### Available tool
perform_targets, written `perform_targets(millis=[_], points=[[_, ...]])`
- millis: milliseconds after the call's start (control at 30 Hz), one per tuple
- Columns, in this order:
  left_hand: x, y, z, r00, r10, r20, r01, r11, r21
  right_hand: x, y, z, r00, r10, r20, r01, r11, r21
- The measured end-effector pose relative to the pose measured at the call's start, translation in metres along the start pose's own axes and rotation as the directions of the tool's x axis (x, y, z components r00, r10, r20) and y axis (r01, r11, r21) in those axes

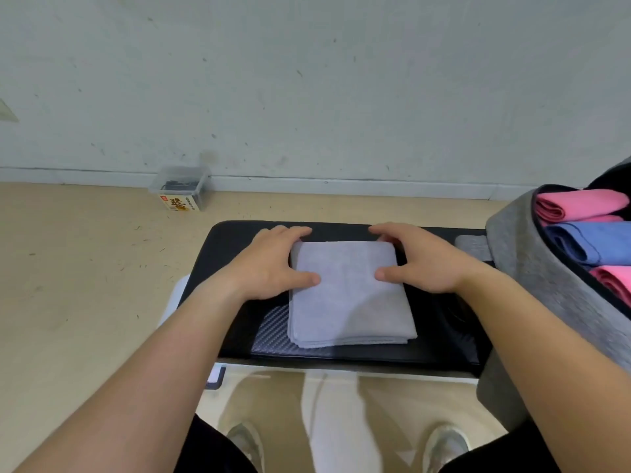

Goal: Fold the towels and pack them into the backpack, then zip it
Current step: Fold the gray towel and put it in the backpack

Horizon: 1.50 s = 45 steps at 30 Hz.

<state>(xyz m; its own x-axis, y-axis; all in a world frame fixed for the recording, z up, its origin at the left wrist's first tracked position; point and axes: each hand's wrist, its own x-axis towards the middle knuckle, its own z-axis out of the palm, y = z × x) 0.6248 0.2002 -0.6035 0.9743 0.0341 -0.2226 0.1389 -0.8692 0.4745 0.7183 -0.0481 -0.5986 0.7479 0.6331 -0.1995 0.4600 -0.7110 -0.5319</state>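
Note:
A folded light grey towel point(348, 302) lies on a small black table point(232, 244) in front of me. My left hand point(269, 264) holds its far left corner, thumb on top and fingers curled round the edge. My right hand point(423, 261) holds the far right corner the same way. An open grey backpack point(532, 268) stands at the table's right end. Inside it sit a rolled pink towel point(580, 204), a blue towel point(590, 240) and another pink towel point(614, 281).
A clear plastic box point(181, 189) with a yellow label stands on the wooden floor by the wall, far left of the table. My shoes point(447, 442) show below the table's near edge. A small grey pad point(473, 245) lies beside the backpack.

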Motion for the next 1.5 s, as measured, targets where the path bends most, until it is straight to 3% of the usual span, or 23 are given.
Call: perform_targets(millis=[233, 367, 433, 567, 733, 867, 1200, 1367, 1500], points=[[0.001, 0.006, -0.009, 0.996, -0.054, 0.069, 0.062, 0.99, -0.128, 0.012, 0.001, -0.005, 0.993, 0.095, 0.075, -0.098, 0.994, 0.049], [0.0, 0.006, -0.009, 0.992, -0.105, -0.068, 0.093, 0.982, -0.166, 0.012, -0.002, -0.003, 0.993, 0.119, 0.019, -0.12, 0.99, 0.072], [0.001, 0.005, -0.008, 0.971, -0.16, -0.176, 0.119, 0.967, -0.224, 0.014, -0.006, -0.002, 0.991, 0.12, -0.055, -0.107, 0.974, 0.198], [0.003, 0.006, -0.004, 0.942, -0.248, -0.226, 0.113, 0.87, -0.48, 0.014, -0.012, 0.0, 0.979, 0.183, -0.093, -0.103, 0.826, 0.554], [0.001, 0.009, -0.006, 0.934, -0.319, -0.161, 0.103, 0.673, -0.732, 0.01, -0.015, 0.001, 0.97, 0.229, -0.086, -0.119, 0.747, 0.654], [-0.006, 0.009, -0.007, 0.949, -0.262, -0.175, 0.052, 0.679, -0.732, 0.003, -0.018, -0.002, 0.974, 0.216, -0.073, -0.11, 0.726, 0.679], [-0.036, 0.003, -0.015, 0.995, -0.049, -0.085, -0.012, 0.798, -0.603, -0.02, -0.015, -0.006, 0.994, 0.103, -0.025, -0.067, 0.795, 0.603], [-0.051, -0.006, -0.008, 0.989, 0.073, -0.126, -0.121, 0.893, -0.434, -0.045, -0.018, 0.007, 0.994, 0.013, -0.109, 0.025, 0.942, 0.334], [-0.061, -0.013, 0.005, 0.976, 0.151, -0.153, -0.202, 0.891, -0.407, -0.059, -0.021, 0.022, 0.985, -0.045, -0.165, 0.08, 0.973, 0.215]])
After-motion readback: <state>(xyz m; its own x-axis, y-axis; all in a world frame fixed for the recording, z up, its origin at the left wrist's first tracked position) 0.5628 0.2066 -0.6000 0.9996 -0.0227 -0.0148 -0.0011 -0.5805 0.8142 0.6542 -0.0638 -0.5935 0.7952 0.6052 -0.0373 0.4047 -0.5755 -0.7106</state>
